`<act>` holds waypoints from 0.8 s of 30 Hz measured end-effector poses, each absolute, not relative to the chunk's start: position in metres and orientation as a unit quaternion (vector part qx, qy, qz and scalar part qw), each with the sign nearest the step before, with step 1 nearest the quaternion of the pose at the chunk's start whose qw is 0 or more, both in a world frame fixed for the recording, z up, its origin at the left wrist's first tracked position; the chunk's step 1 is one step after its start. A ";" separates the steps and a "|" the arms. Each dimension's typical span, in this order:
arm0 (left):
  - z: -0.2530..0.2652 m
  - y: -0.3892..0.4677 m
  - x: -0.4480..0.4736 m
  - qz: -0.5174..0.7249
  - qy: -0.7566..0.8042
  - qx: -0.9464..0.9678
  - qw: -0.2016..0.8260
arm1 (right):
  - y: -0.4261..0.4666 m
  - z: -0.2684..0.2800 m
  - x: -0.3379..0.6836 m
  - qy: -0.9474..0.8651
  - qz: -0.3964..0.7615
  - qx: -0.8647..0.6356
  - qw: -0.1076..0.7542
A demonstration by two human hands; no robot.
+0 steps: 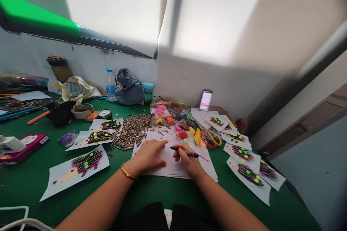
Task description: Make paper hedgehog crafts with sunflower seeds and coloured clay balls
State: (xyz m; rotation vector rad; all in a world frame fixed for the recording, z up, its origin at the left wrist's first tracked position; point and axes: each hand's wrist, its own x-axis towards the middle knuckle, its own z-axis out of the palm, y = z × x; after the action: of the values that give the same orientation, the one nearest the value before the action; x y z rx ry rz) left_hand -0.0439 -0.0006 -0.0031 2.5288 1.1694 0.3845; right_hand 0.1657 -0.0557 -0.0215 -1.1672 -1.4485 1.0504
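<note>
My left hand (151, 154), with a gold bangle at the wrist, lies flat on a stack of white paper (173, 171), its fingers stretched out. Between the fingers of my right hand (187, 158) is a black marker pen (192, 154) with a pink tail end, held over the same paper. Its tip points left, toward my left hand; whether it touches the sheet I cannot tell. Behind my left hand spreads a pile of striped sunflower seeds (135, 130). Beyond the paper lie lumps of coloured clay (182, 134), and scissors (213, 139) with red and yellow handles rest to the right.
Hedgehog pictures made with seeds lie left (81, 168) and right (251, 177) on the green tabletop (151, 193). At the back stand a water bottle (110, 88), a blue bag (129, 92), a teal-lidded cup (148, 93) and a phone (206, 100). A magenta device (29, 144) sits far left.
</note>
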 end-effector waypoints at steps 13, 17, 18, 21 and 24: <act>-0.013 0.007 -0.050 0.143 0.403 0.884 0.188 | -0.063 -0.022 0.149 -0.640 0.356 -0.554 0.396; -0.014 0.008 -0.050 0.146 0.402 0.884 0.192 | -0.063 -0.024 0.148 -0.657 0.337 -0.555 0.383; -0.015 0.008 -0.050 0.146 0.401 0.883 0.193 | -0.063 -0.024 0.148 -0.659 0.337 -0.554 0.381; -0.015 0.008 -0.050 0.146 0.403 0.882 0.195 | -0.063 -0.026 0.149 -0.663 0.337 -0.552 0.377; -0.014 0.007 -0.050 0.146 0.404 0.882 0.193 | -0.063 -0.027 0.149 -0.665 0.340 -0.548 0.378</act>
State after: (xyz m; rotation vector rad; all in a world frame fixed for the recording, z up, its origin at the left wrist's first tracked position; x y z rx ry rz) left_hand -0.0502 0.0074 -0.0139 2.4744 1.1337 0.4100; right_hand 0.1486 -0.0631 -0.0271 -1.4007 -1.6988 0.8685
